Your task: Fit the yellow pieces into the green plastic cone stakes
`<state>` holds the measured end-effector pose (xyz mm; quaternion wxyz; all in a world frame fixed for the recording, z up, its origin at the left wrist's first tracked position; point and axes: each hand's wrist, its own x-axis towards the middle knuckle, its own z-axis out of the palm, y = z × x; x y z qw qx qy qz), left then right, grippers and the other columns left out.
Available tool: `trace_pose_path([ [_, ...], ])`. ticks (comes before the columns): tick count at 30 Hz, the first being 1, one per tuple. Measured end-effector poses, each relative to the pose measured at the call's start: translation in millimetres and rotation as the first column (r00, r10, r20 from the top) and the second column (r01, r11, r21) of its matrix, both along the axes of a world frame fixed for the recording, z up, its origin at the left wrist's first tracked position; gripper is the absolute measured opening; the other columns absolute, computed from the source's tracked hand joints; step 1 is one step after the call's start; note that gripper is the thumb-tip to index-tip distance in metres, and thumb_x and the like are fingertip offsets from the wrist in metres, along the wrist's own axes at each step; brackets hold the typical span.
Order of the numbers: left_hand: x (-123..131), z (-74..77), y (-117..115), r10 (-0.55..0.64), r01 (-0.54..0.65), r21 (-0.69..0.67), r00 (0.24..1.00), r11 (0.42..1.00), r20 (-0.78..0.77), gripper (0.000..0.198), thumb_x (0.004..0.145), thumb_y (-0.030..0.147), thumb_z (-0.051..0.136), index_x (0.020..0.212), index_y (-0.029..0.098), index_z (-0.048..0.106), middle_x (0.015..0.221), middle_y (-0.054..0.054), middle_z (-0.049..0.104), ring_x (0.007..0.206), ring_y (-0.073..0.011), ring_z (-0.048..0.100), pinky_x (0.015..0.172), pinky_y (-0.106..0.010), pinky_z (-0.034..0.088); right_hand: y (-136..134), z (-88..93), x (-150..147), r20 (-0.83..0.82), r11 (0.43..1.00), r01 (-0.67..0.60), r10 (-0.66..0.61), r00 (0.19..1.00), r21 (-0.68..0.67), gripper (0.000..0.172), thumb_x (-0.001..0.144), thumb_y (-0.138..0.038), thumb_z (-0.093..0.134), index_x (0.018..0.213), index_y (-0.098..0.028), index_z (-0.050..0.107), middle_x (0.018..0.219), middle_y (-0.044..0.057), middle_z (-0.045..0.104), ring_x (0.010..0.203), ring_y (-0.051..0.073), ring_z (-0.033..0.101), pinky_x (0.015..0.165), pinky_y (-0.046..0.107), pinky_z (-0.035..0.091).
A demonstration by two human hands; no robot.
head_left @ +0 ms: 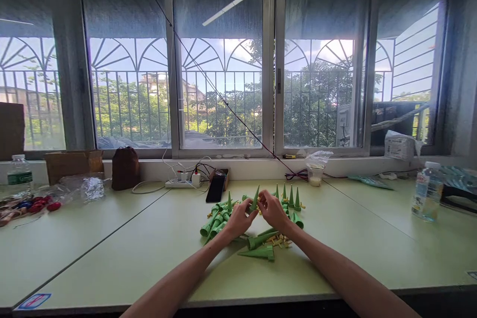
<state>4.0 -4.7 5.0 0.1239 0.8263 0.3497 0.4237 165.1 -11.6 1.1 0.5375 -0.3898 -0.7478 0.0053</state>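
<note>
A green plastic cone (255,198) stands point up between the thumb and fingers of my left hand (239,217), tilted slightly right. Just to its right, my right hand (274,210) has its fingers pinched together close to the cone; whatever they may hold is hidden. Loose green cones (216,223) lie in a heap beside my left wrist. Several upright cones (291,197) stand behind my right hand, some with small yellow pieces at their bases. In front, between my forearms, lie another green cone (258,253) and a scatter of small yellow pieces (278,240).
A dark phone (215,188) leans near a white power strip (182,184) at the back. A plastic cup (315,174) stands by the windowsill, and a water bottle (426,191) at the right. Red beads (39,203) and a brown pouch (125,169) are at the left.
</note>
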Motion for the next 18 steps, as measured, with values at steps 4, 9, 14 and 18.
trace_pose_path([
  [4,-0.3,3.5,-2.9,-0.008,0.008,0.005,1.0,1.0,-0.005,0.015,0.082,0.031,0.052,0.087,0.018,0.058,0.07,0.0,0.06,0.063,-0.013,0.054,0.054,-0.021,0.041,-1.2,1.6,-0.4,0.011,1.0,0.001,-0.001,1.0,0.01,0.003,0.083,-0.017,0.048,0.085,-0.02,0.047,0.072,0.0,0.056,0.063,0.015,0.052,0.059,0.023,0.038],
  [9,0.6,5.7,-4.8,-0.033,0.033,-0.02,0.999,0.999,0.012,0.015,0.083,0.031,0.051,0.088,0.018,0.057,0.073,0.0,0.062,0.062,-0.0127,0.056,0.055,-0.022,0.043,-1.1,1.2,0.5,0.013,1.0,-0.009,0.009,1.0,0.021,0.002,0.084,-0.018,0.048,0.084,-0.02,0.047,0.072,-0.001,0.055,0.062,0.014,0.051,0.058,0.022,0.037],
  [14,0.6,2.2,-1.5,-0.024,0.025,-0.054,0.999,0.998,0.025,0.021,0.084,0.036,0.051,0.096,0.018,0.054,0.069,0.0,0.061,0.062,-0.0143,0.059,0.056,-0.024,0.045,-2.6,2.2,0.1,0.016,0.999,0.01,-0.01,1.0,0.036,0.003,0.085,-0.02,0.05,0.083,-0.02,0.048,0.07,-0.002,0.053,0.06,0.013,0.049,0.058,0.022,0.034],
  [18,0.2,-1.8,2.5,-0.008,0.01,-0.067,0.999,0.998,0.035,0.024,0.085,0.038,0.05,0.098,0.018,0.053,0.069,0.0,0.063,0.062,-0.0149,0.06,0.056,-0.024,0.046,-4.1,3.0,-1.3,0.016,0.999,0.019,-0.02,1.0,0.051,0.007,0.087,-0.021,0.048,0.081,-0.02,0.049,0.066,-0.002,0.053,0.058,0.012,0.048,0.057,0.022,0.033],
])
